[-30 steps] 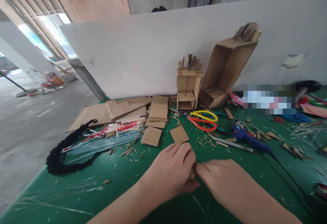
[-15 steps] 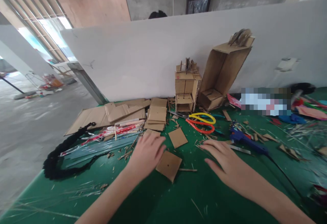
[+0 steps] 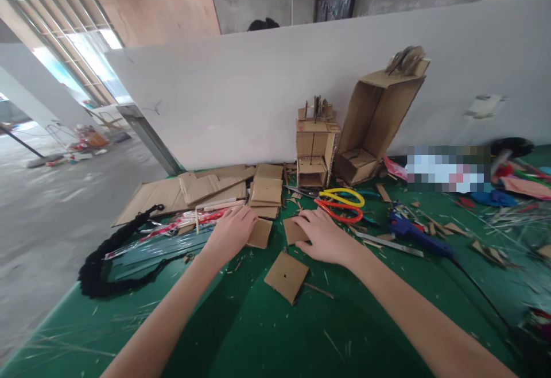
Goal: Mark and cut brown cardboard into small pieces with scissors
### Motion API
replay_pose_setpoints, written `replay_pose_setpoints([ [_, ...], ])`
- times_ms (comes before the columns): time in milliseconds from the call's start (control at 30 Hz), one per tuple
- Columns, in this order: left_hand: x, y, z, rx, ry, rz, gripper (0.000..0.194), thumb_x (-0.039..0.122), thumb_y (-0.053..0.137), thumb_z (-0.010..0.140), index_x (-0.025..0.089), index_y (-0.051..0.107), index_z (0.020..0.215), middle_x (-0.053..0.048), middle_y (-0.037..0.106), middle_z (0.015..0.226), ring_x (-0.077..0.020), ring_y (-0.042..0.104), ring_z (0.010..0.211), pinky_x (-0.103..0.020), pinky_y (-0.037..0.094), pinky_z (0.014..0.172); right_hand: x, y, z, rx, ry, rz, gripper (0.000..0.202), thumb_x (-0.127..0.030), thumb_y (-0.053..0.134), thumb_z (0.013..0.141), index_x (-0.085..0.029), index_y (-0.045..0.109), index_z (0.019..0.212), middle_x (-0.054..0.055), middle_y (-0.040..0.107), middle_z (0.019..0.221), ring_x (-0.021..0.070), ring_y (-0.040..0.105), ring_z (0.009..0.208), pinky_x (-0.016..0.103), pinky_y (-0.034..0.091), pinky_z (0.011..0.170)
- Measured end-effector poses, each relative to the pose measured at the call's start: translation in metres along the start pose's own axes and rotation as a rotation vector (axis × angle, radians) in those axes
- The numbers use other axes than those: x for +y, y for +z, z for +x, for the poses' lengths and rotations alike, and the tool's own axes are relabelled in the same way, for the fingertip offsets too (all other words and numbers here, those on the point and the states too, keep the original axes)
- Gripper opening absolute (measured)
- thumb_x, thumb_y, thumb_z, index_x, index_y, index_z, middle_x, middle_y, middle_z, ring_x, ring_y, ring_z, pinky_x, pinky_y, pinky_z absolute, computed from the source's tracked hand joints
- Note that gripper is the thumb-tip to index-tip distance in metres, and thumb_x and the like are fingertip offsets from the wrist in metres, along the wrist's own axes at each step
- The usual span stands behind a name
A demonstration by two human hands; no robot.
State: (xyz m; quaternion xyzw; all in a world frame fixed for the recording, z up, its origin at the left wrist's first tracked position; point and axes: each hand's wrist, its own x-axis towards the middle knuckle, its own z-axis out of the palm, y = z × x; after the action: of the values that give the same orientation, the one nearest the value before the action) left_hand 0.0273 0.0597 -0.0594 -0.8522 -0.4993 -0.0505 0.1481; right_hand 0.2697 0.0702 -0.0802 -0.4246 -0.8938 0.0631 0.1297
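Note:
My left hand [image 3: 231, 232] rests at the left edge of a cardboard square [image 3: 260, 233], fingers loosely bent and slightly apart; its thumb is mostly hidden. Across a second cardboard square [image 3: 291, 231] lies my right hand [image 3: 326, 236], with its fingers stretched over the right part and the thumb apart below. No firm grip shows in either hand. Nearer to me, a cardboard square with a small dark hole [image 3: 284, 276] lies flat on the green table [image 3: 241, 332]. A thin stick [image 3: 319, 290] pokes out at its right side.
Scissors [image 3: 342, 204] with yellow and red handles lie beyond my right hand, a blue glue gun [image 3: 419, 239] farther right. Two cardboard structures [image 3: 317, 154] [image 3: 379, 116] stand against the white partition [image 3: 241, 96]. Stacked cardboard [image 3: 266, 185], plastic-wrapped sticks and black braided cord [image 3: 92, 274] lie left.
My right hand has moved left and onto a cardboard square. My left hand has shifted left and slightly away from me, uncovering more of the square beside it.

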Motion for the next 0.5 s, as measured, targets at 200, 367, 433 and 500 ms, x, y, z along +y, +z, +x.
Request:
replay_pose_setpoints([
  [200,-0.008,-0.017,-0.046,-0.099,-0.149,-0.017,0.03,0.014,0.03,0.09,0.016,0.058,0.099,-0.009,0.061,0.096,-0.0209,0.058,0.086,-0.034,0.044,0.076,-0.003,-0.012,-0.017,0.083,0.13,-0.026,0.047,-0.048,0.064,0.068,-0.017,0.058,0.102,0.011,0.054,0.093,0.0302,0.053,0.093,0.044,0.046,0.078],
  [367,0.028,-0.02,-0.082,-0.089,-0.155,-0.049,0.051,0.003,0.034,0.079,0.025,0.052,0.121,-0.007,0.057,0.12,-0.0249,0.051,0.107,-0.041,0.043,0.084,-0.022,-0.012,-0.026,0.197,0.217,0.124,0.046,-0.047,0.056,0.078,-0.019,0.05,0.115,0.011,0.052,0.103,0.0267,0.055,0.093,0.038,0.049,0.073],
  [433,0.06,-0.019,-0.082,-0.078,-0.15,-0.156,0.038,0.023,0.042,0.086,0.026,0.051,0.122,-0.007,0.057,0.12,-0.0269,0.049,0.108,-0.044,0.042,0.087,-0.037,-0.008,-0.018,0.23,0.218,0.207,0.046,-0.045,0.056,0.079,-0.017,0.049,0.116,0.011,0.053,0.105,0.0261,0.054,0.097,0.038,0.048,0.078],
  [500,0.092,-0.017,-0.078,-0.053,-0.231,-0.234,0.042,0.043,0.049,0.082,0.022,0.053,0.119,-0.01,0.056,0.12,-0.0308,0.048,0.108,-0.047,0.042,0.086,-0.054,-0.003,-0.004,0.262,0.193,0.241,0.043,-0.042,0.059,0.078,-0.015,0.051,0.11,0.011,0.054,0.104,0.0256,0.053,0.1,0.039,0.045,0.085],
])
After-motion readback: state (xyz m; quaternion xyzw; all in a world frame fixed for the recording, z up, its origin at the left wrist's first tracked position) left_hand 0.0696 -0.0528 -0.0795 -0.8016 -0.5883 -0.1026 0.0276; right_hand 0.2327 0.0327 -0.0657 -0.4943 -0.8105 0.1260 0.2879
